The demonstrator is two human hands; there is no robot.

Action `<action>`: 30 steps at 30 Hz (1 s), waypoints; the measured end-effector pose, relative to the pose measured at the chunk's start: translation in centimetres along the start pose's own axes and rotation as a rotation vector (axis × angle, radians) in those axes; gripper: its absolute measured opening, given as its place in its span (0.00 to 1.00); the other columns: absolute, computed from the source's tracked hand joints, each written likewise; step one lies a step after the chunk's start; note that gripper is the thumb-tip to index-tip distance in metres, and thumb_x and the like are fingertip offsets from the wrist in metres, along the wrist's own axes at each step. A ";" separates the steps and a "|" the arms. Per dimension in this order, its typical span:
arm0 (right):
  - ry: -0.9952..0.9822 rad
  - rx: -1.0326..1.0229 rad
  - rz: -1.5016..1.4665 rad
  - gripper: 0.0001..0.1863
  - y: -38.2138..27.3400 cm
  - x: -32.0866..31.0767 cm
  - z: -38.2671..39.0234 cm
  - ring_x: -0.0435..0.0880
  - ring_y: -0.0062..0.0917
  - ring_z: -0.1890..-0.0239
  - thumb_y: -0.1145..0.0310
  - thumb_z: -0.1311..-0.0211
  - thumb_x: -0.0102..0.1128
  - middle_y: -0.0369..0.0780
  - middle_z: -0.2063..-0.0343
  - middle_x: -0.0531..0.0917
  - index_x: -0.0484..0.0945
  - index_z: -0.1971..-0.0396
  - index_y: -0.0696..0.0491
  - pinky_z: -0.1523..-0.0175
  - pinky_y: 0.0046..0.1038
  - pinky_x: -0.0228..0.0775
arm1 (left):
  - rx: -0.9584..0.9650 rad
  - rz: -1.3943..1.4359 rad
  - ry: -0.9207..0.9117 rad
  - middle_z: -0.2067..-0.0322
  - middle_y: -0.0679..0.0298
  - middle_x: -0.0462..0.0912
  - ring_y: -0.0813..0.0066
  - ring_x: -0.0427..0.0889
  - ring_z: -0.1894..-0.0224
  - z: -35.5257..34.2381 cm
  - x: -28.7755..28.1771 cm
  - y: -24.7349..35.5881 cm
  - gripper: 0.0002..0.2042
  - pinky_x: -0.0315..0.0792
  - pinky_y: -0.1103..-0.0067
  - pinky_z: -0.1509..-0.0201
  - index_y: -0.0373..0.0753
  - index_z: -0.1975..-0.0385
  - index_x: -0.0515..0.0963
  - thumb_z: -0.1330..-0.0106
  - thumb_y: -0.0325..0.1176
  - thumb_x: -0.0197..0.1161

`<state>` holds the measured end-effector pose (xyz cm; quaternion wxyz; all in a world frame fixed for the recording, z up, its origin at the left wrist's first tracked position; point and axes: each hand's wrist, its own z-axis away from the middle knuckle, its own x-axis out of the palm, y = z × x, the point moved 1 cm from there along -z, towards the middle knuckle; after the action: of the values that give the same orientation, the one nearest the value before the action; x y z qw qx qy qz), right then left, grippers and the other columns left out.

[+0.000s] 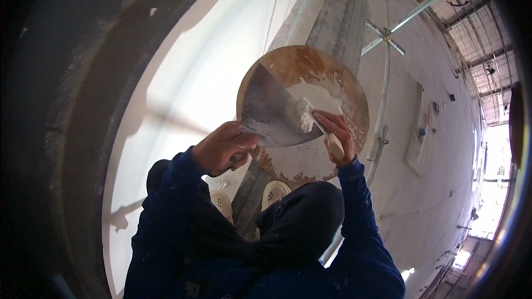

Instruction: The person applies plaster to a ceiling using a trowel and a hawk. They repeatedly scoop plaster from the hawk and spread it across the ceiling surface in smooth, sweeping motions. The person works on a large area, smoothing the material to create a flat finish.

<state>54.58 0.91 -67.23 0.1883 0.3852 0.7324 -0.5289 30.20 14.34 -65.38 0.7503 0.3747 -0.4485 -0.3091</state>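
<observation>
My left hand (224,148) grips the handle of a wide metal putty knife (269,108), and also seems to hold up the round brown plaster board (332,72) behind the blade. White putty (310,99) lies spread on the board, with a lump at the blade's edge. My right hand (338,133) holds a small scraper with a pale handle (334,145), its tip in the putty lump. Both sleeves are dark blue.
I stand on a grey scaffold plank (343,11), my pale shoes (274,191) visible below. A white wall (188,88) curves on the left. Metal scaffold tubes (388,36) cross above the floor far beneath, at right.
</observation>
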 end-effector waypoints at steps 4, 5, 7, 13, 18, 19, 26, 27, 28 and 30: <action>-0.257 0.364 0.180 0.22 7.6 1.8 4.2 0.73 0.38 0.57 0.70 0.60 0.56 0.45 0.62 0.77 0.73 0.58 0.52 0.54 0.34 0.64 | 0.157 0.061 0.008 0.81 0.59 0.71 0.80 0.67 0.90 1.0 0.5 2.9 0.17 0.63 0.85 0.87 0.32 0.67 0.68 0.39 0.44 0.47; -0.237 0.631 0.153 0.22 9.5 2.5 4.6 0.73 0.40 0.58 0.69 0.61 0.56 0.47 0.64 0.77 0.73 0.60 0.54 0.54 0.36 0.64 | 0.183 0.079 0.081 0.81 0.58 0.71 0.80 0.67 0.90 1.2 0.4 3.1 0.17 0.64 0.85 0.87 0.32 0.67 0.67 0.38 0.44 0.47; -0.207 0.646 0.378 0.19 13.5 3.6 3.4 0.74 0.44 0.61 0.69 0.61 0.54 0.50 0.68 0.77 0.73 0.63 0.56 0.55 0.39 0.64 | 0.190 0.040 0.107 0.81 0.58 0.71 0.80 0.67 0.90 1.3 0.0 2.6 0.18 0.64 0.86 0.87 0.31 0.65 0.67 0.38 0.45 0.46; -0.153 0.812 0.524 0.19 25.5 9.2 -4.2 0.73 0.46 0.58 0.68 0.57 0.51 0.49 0.63 0.76 0.71 0.60 0.52 0.54 0.43 0.64 | 0.157 -0.011 0.154 0.80 0.59 0.72 0.81 0.67 0.90 1.9 0.0 2.2 0.20 0.62 0.87 0.87 0.31 0.65 0.67 0.38 0.46 0.46; -0.165 0.947 0.532 0.22 23.8 16.9 -4.8 0.69 0.42 0.51 0.64 0.52 0.50 0.48 0.56 0.72 0.67 0.53 0.45 0.50 0.48 0.60 | 0.161 -0.012 0.259 0.81 0.58 0.72 0.80 0.67 0.90 3.0 0.0 2.3 0.21 0.62 0.87 0.88 0.30 0.65 0.67 0.40 0.47 0.49; -0.134 0.920 0.524 0.21 22.2 17.0 -4.1 0.70 0.43 0.52 0.64 0.52 0.51 0.47 0.58 0.74 0.68 0.54 0.45 0.51 0.51 0.60 | 0.166 -0.006 0.272 0.82 0.58 0.72 0.80 0.67 0.90 3.0 0.1 2.4 0.21 0.62 0.86 0.88 0.30 0.65 0.67 0.40 0.47 0.49; -0.517 0.559 0.139 0.20 18.6 16.5 -0.3 0.76 0.38 0.61 0.68 0.63 0.56 0.48 0.69 0.76 0.75 0.62 0.49 0.56 0.37 0.66 | 0.192 0.115 0.144 0.81 0.57 0.72 0.80 0.68 0.90 -0.1 -1.6 1.9 0.18 0.62 0.85 0.88 0.30 0.65 0.67 0.39 0.43 0.48; -0.593 0.529 0.047 0.19 18.2 14.7 -0.2 0.76 0.37 0.63 0.68 0.63 0.56 0.45 0.71 0.77 0.74 0.63 0.52 0.57 0.36 0.66 | 0.193 0.137 0.122 0.81 0.57 0.72 0.80 0.68 0.90 -0.5 -1.9 1.8 0.18 0.62 0.85 0.88 0.30 0.65 0.67 0.39 0.43 0.48; -0.674 0.502 -0.040 0.19 16.2 12.0 -0.3 0.77 0.36 0.65 0.68 0.63 0.55 0.43 0.74 0.77 0.74 0.64 0.55 0.59 0.36 0.67 | 0.190 0.104 0.111 0.80 0.58 0.72 0.80 0.68 0.89 -0.6 -2.0 1.6 0.17 0.63 0.85 0.88 0.31 0.65 0.67 0.38 0.42 0.47; -0.262 0.584 -0.116 0.25 17.2 9.3 3.8 0.76 0.39 0.67 0.70 0.64 0.59 0.45 0.67 0.76 0.70 0.58 0.54 0.59 0.33 0.68 | 0.167 0.082 0.103 0.82 0.58 0.71 0.79 0.67 0.91 -1.2 -1.7 1.6 0.18 0.62 0.85 0.90 0.30 0.67 0.67 0.42 0.43 0.52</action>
<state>61.32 3.31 -85.86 0.1322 0.3090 0.5399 -0.7717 30.79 16.86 -65.11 0.7506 0.4324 -0.4486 -0.2201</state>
